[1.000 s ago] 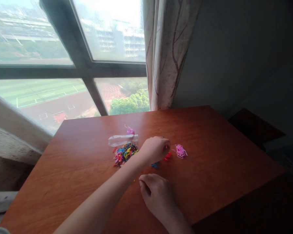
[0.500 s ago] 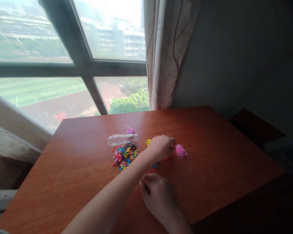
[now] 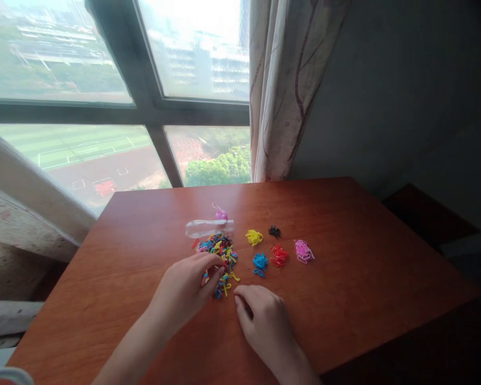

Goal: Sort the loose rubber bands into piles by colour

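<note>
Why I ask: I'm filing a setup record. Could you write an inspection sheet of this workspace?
Surface: reddish-brown table, glare toward the window.
Pieces: mixed-colour heap; to its right, separate yellow pile, black pile, red pile, blue pile and pink pile.
Clutter: clear bottle-shaped container lying on its side behind the heap; purple object just beyond; white curved thing at lower left, unidentified.
Hands: left hand at the heap, grip unclear; right hand loosely curled by the table's near side.
Cables: nothing seen.
Surroundings: patterned curtains flank the window; dim wall at right.
</note>
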Available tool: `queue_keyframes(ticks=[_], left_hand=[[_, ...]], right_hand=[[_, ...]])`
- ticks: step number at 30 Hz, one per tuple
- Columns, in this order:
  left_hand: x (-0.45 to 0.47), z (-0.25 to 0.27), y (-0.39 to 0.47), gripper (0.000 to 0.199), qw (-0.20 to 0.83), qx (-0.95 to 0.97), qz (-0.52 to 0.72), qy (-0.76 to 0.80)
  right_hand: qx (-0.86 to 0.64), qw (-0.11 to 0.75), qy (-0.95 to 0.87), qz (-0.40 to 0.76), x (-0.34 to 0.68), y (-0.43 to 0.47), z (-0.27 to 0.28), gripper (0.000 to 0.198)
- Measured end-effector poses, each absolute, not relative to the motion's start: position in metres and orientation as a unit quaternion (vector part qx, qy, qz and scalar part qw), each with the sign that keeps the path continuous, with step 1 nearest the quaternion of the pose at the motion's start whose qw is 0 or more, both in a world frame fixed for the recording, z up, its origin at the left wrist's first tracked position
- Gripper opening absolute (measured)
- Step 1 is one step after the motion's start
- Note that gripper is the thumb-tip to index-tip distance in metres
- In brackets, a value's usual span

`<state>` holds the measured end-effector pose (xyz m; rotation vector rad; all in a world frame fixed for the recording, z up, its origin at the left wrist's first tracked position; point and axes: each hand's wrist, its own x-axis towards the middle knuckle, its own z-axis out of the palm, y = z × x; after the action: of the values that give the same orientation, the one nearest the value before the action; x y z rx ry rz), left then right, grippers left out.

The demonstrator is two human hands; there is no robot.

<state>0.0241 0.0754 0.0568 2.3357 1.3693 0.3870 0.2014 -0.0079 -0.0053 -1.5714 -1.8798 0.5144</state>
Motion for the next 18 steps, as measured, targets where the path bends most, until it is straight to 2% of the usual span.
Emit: queue_keyframes(ticks=[10,18], left_hand=[[-0.002,0.018,0.031,0.020,0.252,0.810,0.153,0.507],[0.003,0.018,0.027,0.017,0.223,0.804,0.134,0.535]], right_hand=[[-0.622,0.274,-0.714,0.167,0.196,-0.005,-0.001,0.013],[-0.621,0.253,-0.724,0.161,0.190,-0.002,0.005,0.010]])
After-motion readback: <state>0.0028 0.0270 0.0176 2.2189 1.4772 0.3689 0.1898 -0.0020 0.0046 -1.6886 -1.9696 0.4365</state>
